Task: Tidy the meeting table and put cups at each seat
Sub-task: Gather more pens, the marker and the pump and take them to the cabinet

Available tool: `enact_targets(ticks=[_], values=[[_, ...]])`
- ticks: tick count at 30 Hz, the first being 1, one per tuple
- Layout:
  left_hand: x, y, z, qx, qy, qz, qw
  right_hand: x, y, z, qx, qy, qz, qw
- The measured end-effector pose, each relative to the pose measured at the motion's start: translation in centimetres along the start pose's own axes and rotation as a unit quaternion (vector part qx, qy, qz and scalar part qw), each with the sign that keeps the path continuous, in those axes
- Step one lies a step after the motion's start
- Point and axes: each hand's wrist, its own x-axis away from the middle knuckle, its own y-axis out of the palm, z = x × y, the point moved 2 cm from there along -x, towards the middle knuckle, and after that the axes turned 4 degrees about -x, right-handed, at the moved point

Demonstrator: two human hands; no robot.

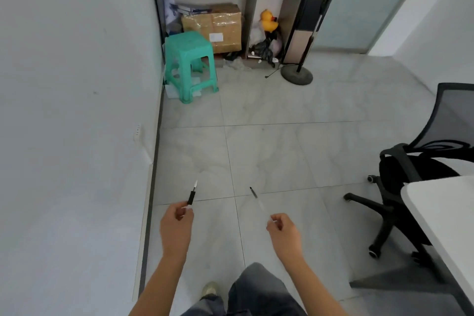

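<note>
Both my bare forearms reach forward and down, apart. My left hand [177, 223] pinches a black-and-white plastic pen [191, 196] in curled fingers; my right hand [283, 232] pinches a slim clear pen [254, 192], dark-tipped.

- Bright, even, cool indoor light; soft shadows under the office chair [400, 202].
- Wide-angle bending at the edges.
- Slight motion blur softens both hands.

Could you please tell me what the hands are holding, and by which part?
A pen each, pinched at the near end: the left hand holds the black-banded pen, the right hand the clear pen, tips pointing away.
</note>
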Motion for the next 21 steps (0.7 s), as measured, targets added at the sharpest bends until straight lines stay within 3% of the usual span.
enact_targets(ticks=[4,16,21], values=[[-5.0,3.9,2.0,-0.036,-0.012,-0.036,0.999,-6.2,1.0,-2.1,0.002,0.03,0.016,0.999],[-28.0,14.3,17.9,-0.028,0.044,0.034,0.998,-33.6,1.7,-19.1,-0.02,-0.035,0.018,0.999],[-35.4,16.6,21.0,-0.018,0.001,0.067,0.998,-41.0,3.9,-23.6,0.003,-0.032,-0.02,0.999]])
